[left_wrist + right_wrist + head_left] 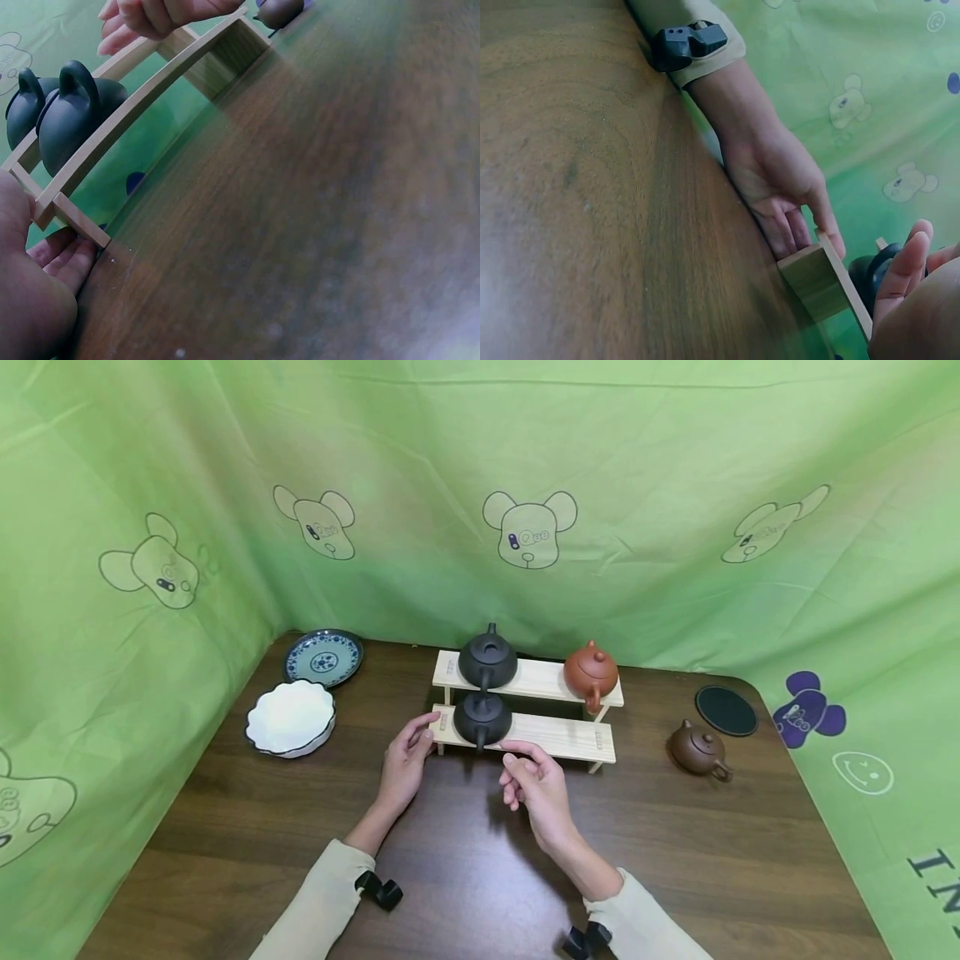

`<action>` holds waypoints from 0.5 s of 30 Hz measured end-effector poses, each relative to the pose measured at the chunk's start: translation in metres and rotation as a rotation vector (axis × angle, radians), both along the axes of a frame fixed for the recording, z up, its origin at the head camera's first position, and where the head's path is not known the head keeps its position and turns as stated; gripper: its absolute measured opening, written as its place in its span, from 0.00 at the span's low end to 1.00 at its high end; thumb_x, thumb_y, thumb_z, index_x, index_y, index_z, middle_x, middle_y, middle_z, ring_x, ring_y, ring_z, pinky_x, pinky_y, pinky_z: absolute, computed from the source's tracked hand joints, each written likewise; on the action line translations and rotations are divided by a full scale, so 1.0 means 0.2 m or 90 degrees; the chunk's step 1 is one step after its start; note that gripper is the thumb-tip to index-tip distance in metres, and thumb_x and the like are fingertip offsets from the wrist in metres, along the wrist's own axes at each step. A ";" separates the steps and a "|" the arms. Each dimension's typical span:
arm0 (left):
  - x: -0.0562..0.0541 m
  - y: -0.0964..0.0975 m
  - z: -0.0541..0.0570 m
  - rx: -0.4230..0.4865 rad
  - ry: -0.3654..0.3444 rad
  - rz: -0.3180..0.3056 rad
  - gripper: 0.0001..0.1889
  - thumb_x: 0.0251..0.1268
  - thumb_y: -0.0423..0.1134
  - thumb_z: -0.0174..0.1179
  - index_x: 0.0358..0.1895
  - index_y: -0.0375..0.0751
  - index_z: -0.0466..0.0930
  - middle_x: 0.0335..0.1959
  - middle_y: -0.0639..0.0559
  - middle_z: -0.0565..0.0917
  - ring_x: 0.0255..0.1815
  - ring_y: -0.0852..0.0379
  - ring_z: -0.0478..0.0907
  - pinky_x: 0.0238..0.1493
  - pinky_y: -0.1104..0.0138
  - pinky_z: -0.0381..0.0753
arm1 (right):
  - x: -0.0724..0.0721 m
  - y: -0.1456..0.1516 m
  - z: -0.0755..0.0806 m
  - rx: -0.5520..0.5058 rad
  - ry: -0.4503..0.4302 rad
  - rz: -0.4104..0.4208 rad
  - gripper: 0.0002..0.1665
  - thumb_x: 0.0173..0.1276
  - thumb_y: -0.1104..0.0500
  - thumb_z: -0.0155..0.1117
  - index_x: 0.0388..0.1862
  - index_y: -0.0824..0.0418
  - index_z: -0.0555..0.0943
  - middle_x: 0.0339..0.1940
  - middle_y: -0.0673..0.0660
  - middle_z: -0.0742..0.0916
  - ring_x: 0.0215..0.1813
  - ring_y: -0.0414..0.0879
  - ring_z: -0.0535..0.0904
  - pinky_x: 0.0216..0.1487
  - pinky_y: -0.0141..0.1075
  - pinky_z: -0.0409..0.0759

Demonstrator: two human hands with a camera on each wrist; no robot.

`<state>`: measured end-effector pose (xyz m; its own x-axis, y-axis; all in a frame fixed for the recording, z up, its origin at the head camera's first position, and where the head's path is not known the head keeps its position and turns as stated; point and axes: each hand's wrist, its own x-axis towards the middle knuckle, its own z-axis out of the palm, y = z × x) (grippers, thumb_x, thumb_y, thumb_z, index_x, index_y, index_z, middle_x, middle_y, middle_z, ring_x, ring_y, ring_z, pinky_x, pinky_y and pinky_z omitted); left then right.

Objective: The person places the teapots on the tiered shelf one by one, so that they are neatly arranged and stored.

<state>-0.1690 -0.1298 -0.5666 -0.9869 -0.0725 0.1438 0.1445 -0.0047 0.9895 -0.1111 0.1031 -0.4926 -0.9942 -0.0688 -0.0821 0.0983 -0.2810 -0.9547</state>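
Note:
My left hand [403, 763] grips the left end of the lower wooden display shelf [555, 734], thumb at the board and fingers by the leg in the left wrist view. A black teapot [482, 720] sits on the left part of this shelf, its handle facing me. In front of the shelf is my right hand [538, 793], index finger reaching to the front edge beside that teapot, other fingers loosely bent with nothing held. Behind, the upper wooden shelf [538, 676] bears a larger black teapot [487, 662] at left and a reddish-orange teapot [591, 672] at right.
At the right stands a small brown teapot [697, 750], near a dark round coaster [726, 710]. To the left are a white scalloped dish [291, 717] and a blue-patterned plate [324, 658]. A green printed cloth [420, 468] hangs around the dark wooden table [457, 893].

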 end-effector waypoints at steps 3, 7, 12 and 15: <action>0.05 0.02 0.11 -0.007 -0.024 0.008 0.17 0.89 0.30 0.55 0.72 0.34 0.83 0.65 0.34 0.88 0.60 0.62 0.85 0.62 0.68 0.87 | 0.01 0.03 0.01 0.002 -0.002 -0.004 0.19 0.83 0.69 0.61 0.67 0.76 0.78 0.24 0.51 0.84 0.20 0.39 0.76 0.21 0.25 0.74; 0.06 0.04 0.14 -0.011 -0.023 0.010 0.18 0.88 0.28 0.54 0.71 0.33 0.83 0.65 0.31 0.87 0.59 0.64 0.84 0.61 0.70 0.87 | 0.03 0.07 0.02 0.009 0.000 -0.014 0.19 0.83 0.69 0.60 0.67 0.77 0.77 0.24 0.50 0.84 0.20 0.39 0.76 0.21 0.25 0.74; 0.05 0.02 0.09 -0.004 0.036 0.005 0.16 0.88 0.32 0.57 0.69 0.36 0.85 0.62 0.34 0.89 0.58 0.61 0.86 0.57 0.71 0.88 | 0.04 0.12 0.02 0.015 -0.001 -0.032 0.17 0.84 0.70 0.59 0.66 0.77 0.77 0.23 0.50 0.83 0.20 0.38 0.75 0.21 0.25 0.73; 0.05 0.02 0.07 0.002 0.056 0.004 0.16 0.88 0.36 0.58 0.68 0.39 0.87 0.61 0.35 0.89 0.58 0.60 0.86 0.56 0.71 0.89 | 0.05 0.16 0.02 0.018 0.000 -0.042 0.16 0.84 0.69 0.60 0.65 0.75 0.78 0.23 0.50 0.83 0.20 0.38 0.75 0.21 0.25 0.73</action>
